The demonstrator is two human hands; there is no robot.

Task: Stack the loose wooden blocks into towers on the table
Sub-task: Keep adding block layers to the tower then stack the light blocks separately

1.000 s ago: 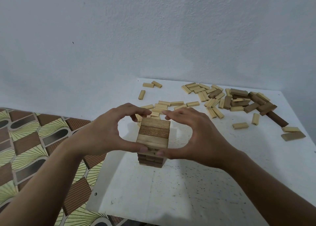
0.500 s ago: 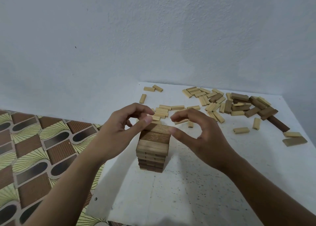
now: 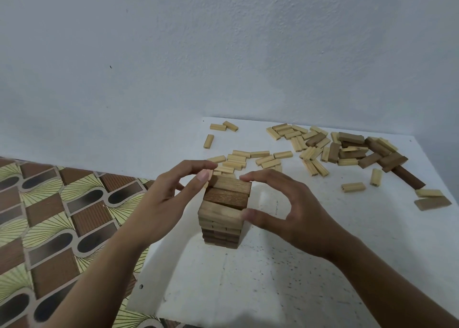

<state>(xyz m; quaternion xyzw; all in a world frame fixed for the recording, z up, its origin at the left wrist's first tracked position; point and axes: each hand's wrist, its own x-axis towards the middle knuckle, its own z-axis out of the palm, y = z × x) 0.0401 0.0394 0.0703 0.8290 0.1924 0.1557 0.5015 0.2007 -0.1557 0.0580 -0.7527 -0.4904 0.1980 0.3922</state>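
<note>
Pale, rough-plastered wall (image 3: 223, 54) rises behind a white table (image 3: 273, 278), with a brown-and-yellow patterned floor (image 3: 49, 215) showing beyond the left forearm. The tower (image 3: 221, 225) stands upright on the table between the two hands, several layers high. Its top layer (image 3: 229, 193) is three blocks side by side, the middle one dark. The step in hand looks like squaring up that top layer. The left hand (image 3: 169, 203) comes in from the left with its thumb straight and the tip set against the far left corner of the layer. Its forefinger arches above the thumb, and whether it touches the wood cannot be told. The right hand (image 3: 293, 211) makes a wide C on the other side, with the forefinger tip on the far right corner and the thumb on the end of the nearest block, so the pair spans the layer's right end. Both wrists hang above the table, not resting on it. Beyond the fingertips lie the loose blocks (image 3: 248, 160), a pale scatter just behind the tower and a mixed heap further off beyond the right hand. The near block seems to jut slightly left, so a light, even squeeze is probably wanted. One hand should then let go gently and reach past the tower for another block without brushing it.
</note>
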